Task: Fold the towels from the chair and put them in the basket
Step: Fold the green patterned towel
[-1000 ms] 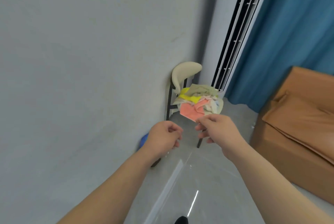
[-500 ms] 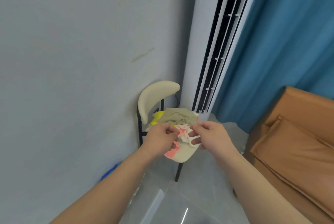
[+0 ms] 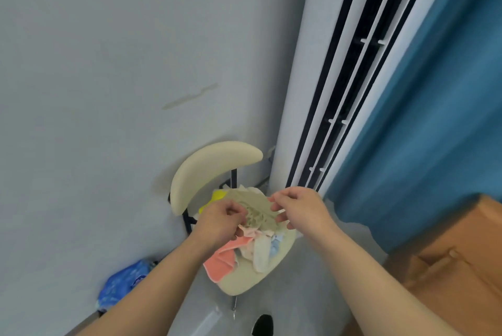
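Observation:
A cream chair (image 3: 214, 167) stands against the wall with a heap of towels on its seat. On top lies an olive-beige towel (image 3: 258, 208). Under it show a yellow towel (image 3: 217, 196), a pink towel (image 3: 221, 259), a white towel (image 3: 260, 251) and a pale blue one (image 3: 275, 246). My left hand (image 3: 221, 223) pinches the olive-beige towel at its left side. At that towel's right edge my right hand (image 3: 296, 209) pinches the cloth between thumb and forefinger. No basket is in view.
A tall white air conditioner (image 3: 339, 77) stands right behind the chair, with a blue curtain (image 3: 440, 118) beside it. An orange-brown sofa (image 3: 461, 262) fills the lower right. A blue plastic bag (image 3: 122, 286) lies on the floor by the wall.
I have come closer to the chair. Both hands have moved from over the pink towel up onto the olive-beige towel and taken hold of it.

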Tool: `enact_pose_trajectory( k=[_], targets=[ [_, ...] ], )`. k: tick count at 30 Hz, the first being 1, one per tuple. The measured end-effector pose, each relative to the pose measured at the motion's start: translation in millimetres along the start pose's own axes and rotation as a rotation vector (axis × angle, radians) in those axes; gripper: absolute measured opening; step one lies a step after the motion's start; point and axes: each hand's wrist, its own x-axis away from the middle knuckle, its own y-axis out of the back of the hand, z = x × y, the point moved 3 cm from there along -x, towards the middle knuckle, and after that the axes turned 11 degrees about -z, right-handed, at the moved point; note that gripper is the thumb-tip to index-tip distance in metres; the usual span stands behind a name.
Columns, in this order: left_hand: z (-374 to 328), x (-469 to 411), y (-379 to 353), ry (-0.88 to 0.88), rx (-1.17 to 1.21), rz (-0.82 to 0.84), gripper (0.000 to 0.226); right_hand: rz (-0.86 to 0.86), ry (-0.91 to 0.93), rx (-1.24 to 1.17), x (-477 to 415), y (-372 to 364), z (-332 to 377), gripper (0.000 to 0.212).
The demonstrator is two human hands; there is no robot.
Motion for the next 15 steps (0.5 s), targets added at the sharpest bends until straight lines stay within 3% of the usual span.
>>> enact_pose_trajectory(
  k=[15],
  targets=[
    [-29,-167,-113,0.251,0.08,-0.215,0.015,0.237,0.01,0.277,-249,28,-26,0.018]
  ],
)
